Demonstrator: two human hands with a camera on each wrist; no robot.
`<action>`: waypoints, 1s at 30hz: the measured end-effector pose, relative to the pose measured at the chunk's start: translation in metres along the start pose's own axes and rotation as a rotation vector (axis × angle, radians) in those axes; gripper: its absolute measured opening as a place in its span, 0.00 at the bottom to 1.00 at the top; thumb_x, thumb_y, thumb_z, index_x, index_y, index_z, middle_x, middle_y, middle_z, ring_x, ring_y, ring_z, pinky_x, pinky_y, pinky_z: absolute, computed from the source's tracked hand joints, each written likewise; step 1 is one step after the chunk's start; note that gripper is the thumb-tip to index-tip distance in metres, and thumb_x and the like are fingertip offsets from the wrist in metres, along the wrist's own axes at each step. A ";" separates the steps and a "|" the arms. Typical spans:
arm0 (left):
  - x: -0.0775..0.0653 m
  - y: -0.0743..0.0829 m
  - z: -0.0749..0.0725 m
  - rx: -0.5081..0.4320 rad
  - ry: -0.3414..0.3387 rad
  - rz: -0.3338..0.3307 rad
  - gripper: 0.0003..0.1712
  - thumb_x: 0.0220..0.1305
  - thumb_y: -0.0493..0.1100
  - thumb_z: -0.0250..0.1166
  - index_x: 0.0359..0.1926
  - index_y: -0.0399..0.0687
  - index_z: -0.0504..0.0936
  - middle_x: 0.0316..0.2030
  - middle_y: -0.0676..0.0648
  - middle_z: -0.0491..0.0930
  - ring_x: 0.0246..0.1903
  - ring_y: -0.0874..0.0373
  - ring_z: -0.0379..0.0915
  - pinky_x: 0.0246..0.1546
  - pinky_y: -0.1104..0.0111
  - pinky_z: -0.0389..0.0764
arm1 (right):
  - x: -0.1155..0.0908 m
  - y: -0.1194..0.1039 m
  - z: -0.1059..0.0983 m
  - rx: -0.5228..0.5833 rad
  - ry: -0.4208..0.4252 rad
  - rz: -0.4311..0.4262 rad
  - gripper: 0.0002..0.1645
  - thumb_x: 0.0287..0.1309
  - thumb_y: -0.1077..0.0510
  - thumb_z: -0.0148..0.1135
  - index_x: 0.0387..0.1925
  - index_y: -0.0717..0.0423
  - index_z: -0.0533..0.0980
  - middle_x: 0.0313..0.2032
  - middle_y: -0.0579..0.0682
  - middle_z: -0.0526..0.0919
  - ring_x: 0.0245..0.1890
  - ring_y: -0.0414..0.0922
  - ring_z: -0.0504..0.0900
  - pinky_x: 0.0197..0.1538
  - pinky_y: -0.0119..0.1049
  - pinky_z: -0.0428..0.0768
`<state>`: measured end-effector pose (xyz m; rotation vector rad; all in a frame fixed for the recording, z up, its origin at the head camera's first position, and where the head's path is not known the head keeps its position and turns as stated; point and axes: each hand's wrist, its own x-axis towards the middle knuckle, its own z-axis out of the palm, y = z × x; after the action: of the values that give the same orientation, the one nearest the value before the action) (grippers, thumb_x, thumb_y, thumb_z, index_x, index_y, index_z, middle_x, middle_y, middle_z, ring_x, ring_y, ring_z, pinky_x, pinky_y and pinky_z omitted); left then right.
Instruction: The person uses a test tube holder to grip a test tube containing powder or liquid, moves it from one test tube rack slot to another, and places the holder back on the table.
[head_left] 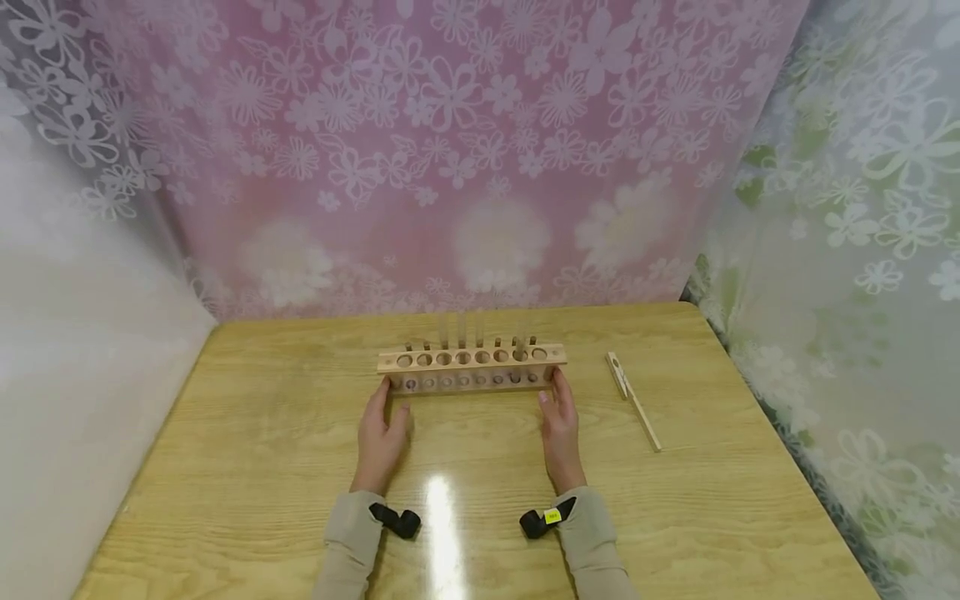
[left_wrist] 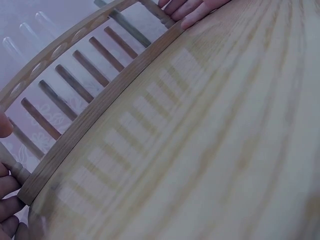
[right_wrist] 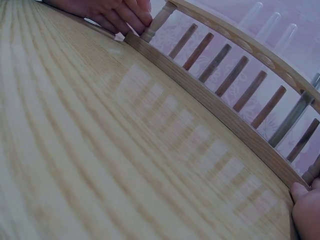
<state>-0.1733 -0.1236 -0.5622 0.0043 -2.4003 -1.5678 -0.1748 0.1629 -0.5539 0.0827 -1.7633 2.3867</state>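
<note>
Currently, the left hand (head_left: 382, 437) and the right hand (head_left: 562, 435) touch opposite ends of a wooden test tube rack (head_left: 472, 367), each with fingers loosely extended and thumb apart. The rack stands upright near the back edge of the surface (head_left: 262, 442), glass test tubes (right_wrist: 270, 27) in it; a wooden test tube holder (head_left: 638, 410) lies toward the right edge.

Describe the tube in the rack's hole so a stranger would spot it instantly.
On the table, find the wooden rack. Near the right hand, check its second hole from that end. This tube alone passes through a hole; three others stand behind the row.
</note>
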 end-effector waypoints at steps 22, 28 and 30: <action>0.010 0.023 -0.024 -0.017 0.099 0.060 0.29 0.76 0.37 0.48 0.76 0.46 0.59 0.73 0.43 0.60 0.72 0.46 0.55 0.69 0.47 0.60 | -0.001 -0.009 -0.001 -0.153 0.337 -0.056 0.17 0.70 0.68 0.51 0.57 0.71 0.75 0.55 0.66 0.78 0.55 0.60 0.78 0.49 0.31 0.82; 0.024 0.037 -0.040 0.374 0.122 0.419 0.33 0.70 0.33 0.54 0.74 0.35 0.59 0.73 0.38 0.60 0.72 0.42 0.55 0.72 0.48 0.55 | 0.000 -0.034 -0.008 -0.400 0.356 -0.175 0.15 0.68 0.65 0.56 0.53 0.67 0.79 0.49 0.65 0.82 0.43 0.48 0.83 0.41 0.24 0.80; 0.027 0.041 -0.044 0.477 0.134 0.508 0.33 0.68 0.32 0.55 0.72 0.32 0.61 0.72 0.36 0.61 0.71 0.41 0.55 0.74 0.49 0.52 | 0.002 -0.043 -0.012 -0.489 0.351 -0.230 0.14 0.68 0.66 0.57 0.51 0.65 0.80 0.46 0.63 0.83 0.39 0.43 0.82 0.38 0.21 0.78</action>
<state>-0.1832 -0.1498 -0.5028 -0.3615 -2.3576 -0.7377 -0.1686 0.1869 -0.5162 -0.1754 -1.9716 1.6411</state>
